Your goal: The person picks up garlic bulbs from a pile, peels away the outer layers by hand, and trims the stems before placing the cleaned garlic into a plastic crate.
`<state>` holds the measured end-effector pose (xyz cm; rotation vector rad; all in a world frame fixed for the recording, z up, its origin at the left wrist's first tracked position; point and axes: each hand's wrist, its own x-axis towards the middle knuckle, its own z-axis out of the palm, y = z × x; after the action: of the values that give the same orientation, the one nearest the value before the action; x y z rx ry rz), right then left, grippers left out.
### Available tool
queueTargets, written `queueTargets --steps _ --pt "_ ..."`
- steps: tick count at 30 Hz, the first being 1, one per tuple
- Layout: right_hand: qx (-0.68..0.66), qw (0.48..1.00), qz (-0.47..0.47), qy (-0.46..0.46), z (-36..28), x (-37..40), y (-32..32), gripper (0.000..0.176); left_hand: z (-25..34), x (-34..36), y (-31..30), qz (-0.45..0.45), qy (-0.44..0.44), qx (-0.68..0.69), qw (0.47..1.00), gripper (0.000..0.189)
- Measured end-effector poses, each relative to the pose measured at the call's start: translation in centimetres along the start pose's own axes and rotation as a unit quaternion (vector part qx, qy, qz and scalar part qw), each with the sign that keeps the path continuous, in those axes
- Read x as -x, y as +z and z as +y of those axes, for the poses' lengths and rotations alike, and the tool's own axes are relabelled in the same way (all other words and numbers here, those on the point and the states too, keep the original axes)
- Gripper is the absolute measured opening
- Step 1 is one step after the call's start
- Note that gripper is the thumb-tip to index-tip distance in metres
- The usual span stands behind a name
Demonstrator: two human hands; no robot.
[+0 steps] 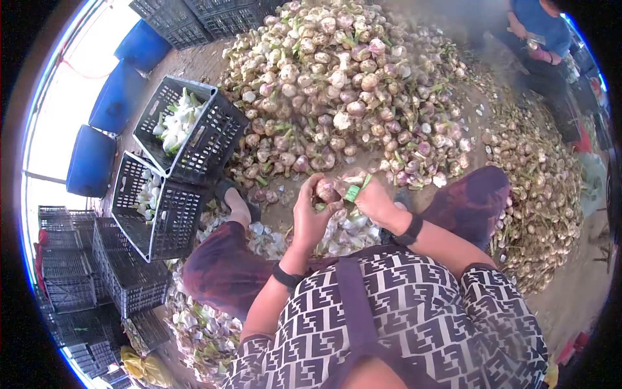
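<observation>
A purplish garlic bulb (326,190) is held in my left hand (311,214), its fingers wrapped round the bulb's left side and underside. My right hand (376,200) is closed on a small tool with a green handle (353,192), right beside the bulb; the tool's working end is hard to make out. Just beyond both hands lies a large heap of garlic bulbs (350,84). Below the hands, between my legs, loose whitish peels and scraps (343,232) cover the ground.
Two black crates (210,133) (175,220) with trimmed white garlic stand at the left. Blue barrels (91,162) and stacked black crates (129,272) are farther left. A second garlic heap (538,188) lies at the right. Another person (544,29) works at the upper right.
</observation>
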<state>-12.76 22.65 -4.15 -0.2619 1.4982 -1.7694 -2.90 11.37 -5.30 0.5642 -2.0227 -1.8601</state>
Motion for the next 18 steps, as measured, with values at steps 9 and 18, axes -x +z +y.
queueTargets --steps 9,18 --pt "0.205 0.965 -0.004 -0.162 -0.3 0.3 -0.2 0.013 0.6 0.4 -0.6 0.019 -0.027 0.124 0.992 0.057" --pt "0.186 0.956 -0.047 -0.223 -0.7 -0.6 -1.1 0.029 0.3 -0.1 -1.3 -0.058 -0.232 0.448 0.861 0.034"
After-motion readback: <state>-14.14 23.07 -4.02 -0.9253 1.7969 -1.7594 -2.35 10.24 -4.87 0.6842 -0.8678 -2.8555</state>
